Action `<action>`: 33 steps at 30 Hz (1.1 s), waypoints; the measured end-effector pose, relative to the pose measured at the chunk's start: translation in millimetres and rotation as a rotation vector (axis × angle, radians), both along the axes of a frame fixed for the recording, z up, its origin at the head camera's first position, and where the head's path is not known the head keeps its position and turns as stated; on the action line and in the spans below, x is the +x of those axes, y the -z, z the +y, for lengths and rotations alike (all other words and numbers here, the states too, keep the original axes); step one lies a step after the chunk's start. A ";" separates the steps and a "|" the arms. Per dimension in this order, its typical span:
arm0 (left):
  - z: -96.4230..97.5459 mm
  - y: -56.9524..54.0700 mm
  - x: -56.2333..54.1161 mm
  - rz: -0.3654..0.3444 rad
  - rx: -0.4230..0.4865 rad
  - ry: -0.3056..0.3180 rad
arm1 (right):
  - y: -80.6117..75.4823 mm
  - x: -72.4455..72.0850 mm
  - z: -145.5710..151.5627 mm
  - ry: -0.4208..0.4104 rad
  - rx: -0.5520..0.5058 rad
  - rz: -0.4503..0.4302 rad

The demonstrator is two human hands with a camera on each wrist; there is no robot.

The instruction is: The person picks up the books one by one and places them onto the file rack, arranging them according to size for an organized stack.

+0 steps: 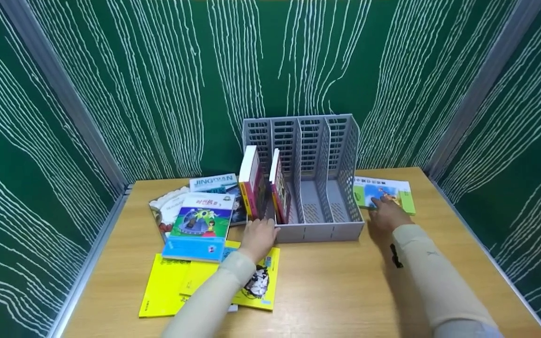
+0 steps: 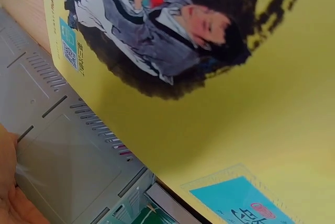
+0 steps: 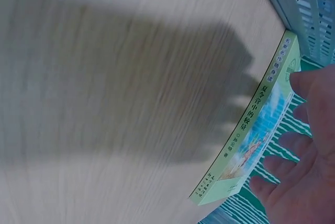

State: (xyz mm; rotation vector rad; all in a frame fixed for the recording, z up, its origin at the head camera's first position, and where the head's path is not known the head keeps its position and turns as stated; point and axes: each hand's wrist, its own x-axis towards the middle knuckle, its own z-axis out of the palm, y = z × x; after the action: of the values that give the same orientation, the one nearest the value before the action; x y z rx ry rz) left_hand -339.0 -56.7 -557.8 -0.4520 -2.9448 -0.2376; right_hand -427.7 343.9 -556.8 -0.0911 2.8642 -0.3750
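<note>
A grey magazine rack (image 1: 315, 232) with upright dividers stands at the table's middle rear. My left hand (image 1: 258, 237) grips its front edge by the left compartments, fingertips hidden. Two books stand upright there, a thick white-and-red book (image 1: 251, 183) and a thinner red one (image 1: 280, 188). Over on the right, my right hand (image 1: 389, 213) reaches to a green-edged book (image 1: 404, 195) lying flat beside the rack. In the right wrist view its loosely bent fingers (image 3: 293, 143) are over the cover; contact is unclear.
Left of the rack lies a pile of books, a blue-and-white comic book (image 1: 200, 225) on top. Yellow books (image 1: 160, 286) spread in front of it, partly under my left forearm. Green walls with white streaks enclose the wooden table (image 1: 336, 286).
</note>
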 end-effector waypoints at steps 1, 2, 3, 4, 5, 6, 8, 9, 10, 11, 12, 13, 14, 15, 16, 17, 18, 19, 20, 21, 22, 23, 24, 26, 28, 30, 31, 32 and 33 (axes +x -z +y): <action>-0.1 -0.1 -0.2 0.010 -0.005 0.000 | -0.4 -0.7 -0.2 0.000 -0.001 -0.005; -0.1 0.0 -0.2 0.022 -0.013 0.004 | -0.2 -1.3 0.4 -0.013 0.006 -0.003; -0.1 0.1 -0.2 0.034 -0.021 0.008 | 0.2 -1.2 0.8 -0.028 0.016 -0.001; 0.0 0.3 -0.2 0.039 -0.029 0.011 | 0.9 -0.6 1.0 -0.036 0.023 -0.004; 0.1 0.5 0.0 0.043 -0.035 0.012 | 2.3 0.0 1.6 -0.047 0.032 -0.003; 0.0 0.3 0.0 0.043 -0.040 0.011 | 3.3 0.8 1.4 -0.063 0.042 0.000; 0.0 -0.4 0.1 0.034 -0.047 0.006 | 7.2 1.3 2.3 -0.092 0.065 0.010; 0.0 -1.0 0.0 0.027 -0.050 0.002 | 8.8 1.7 1.8 -0.091 0.071 0.008; 0.0 -1.7 -0.1 0.019 -0.051 -0.001 | 10.4 1.7 1.7 -0.091 0.076 0.007; 0.1 -2.3 0.0 0.014 -0.052 -0.003 | 12.0 1.5 1.7 -0.091 0.081 0.006; 0.1 -2.7 0.0 0.006 -0.053 -0.004 | 13.2 1.3 1.6 -0.095 0.088 0.004; 0.3 -2.9 0.0 0.000 -0.053 -0.005 | 13.9 0.9 1.3 -0.091 0.091 -0.002; 0.4 -3.1 0.1 -0.002 -0.053 -0.005 | 13.8 1.0 0.2 -0.086 0.091 -0.009; 0.4 -3.0 0.1 -0.004 -0.053 -0.004 | 13.0 1.2 -1.0 -0.081 0.094 -0.014; 0.6 -2.9 0.1 -0.003 -0.053 -0.004 | 11.7 1.8 -2.5 -0.079 0.095 -0.017; 0.7 -2.5 0.0 0.001 -0.054 -0.002 | 8.8 3.3 -4.8 -0.080 0.095 -0.015; 0.9 -2.2 0.1 0.003 -0.056 -0.001 | 5.6 5.4 -7.4 -0.082 0.098 -0.011; 1.0 -2.0 0.1 0.010 -0.056 0.001 | 1.9 7.5 -10.2 -0.077 0.100 -0.010; 1.1 -1.7 0.0 0.018 -0.057 0.004 | -2.2 10.2 -13.0 -0.076 0.100 -0.005; 1.4 -1.5 -0.1 0.026 -0.059 0.008 | -5.7 13.0 -15.2 -0.076 0.101 -0.003; 1.6 -1.5 -0.1 0.031 -0.060 0.011 | -8.8 16.1 -17.0 -0.076 0.102 -0.004; 1.7 -1.6 0.0 0.029 -0.059 0.011 | -10.7 18.2 -18.1 -0.077 0.102 -0.005; 1.8 -2.0 0.1 0.023 -0.059 0.011 | -11.5 19.2 -18.8 -0.072 0.101 -0.010; 1.7 -2.5 -0.1 0.016 -0.055 0.010 | -10.6 19.1 -19.2 -0.064 0.093 -0.022; 1.4 -2.7 0.1 0.005 -0.051 0.007 | -8.4 18.0 -18.9 -0.049 0.092 -0.043; 1.1 -2.2 -0.5 0.005 -0.049 0.006 | -0.7 10.6 -15.4 -0.036 0.089 -0.056; 1.0 -1.7 -0.6 0.011 -0.050 0.006 | 4.3 7.1 -12.9 -0.037 0.092 -0.051; 0.7 -0.8 -0.5 0.024 -0.052 0.006 | 9.3 4.2 -10.8 -0.043 0.097 -0.031; 0.4 0.2 -0.5 0.036 -0.054 0.005 | 13.8 1.8 -8.8 -0.053 0.103 -0.004</action>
State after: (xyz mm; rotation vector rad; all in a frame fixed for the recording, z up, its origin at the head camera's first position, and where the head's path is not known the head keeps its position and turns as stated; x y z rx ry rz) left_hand -339.5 -56.3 -558.0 -0.4666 -2.9209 -0.1495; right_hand -425.9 335.2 -570.5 -0.1470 2.8648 -0.2162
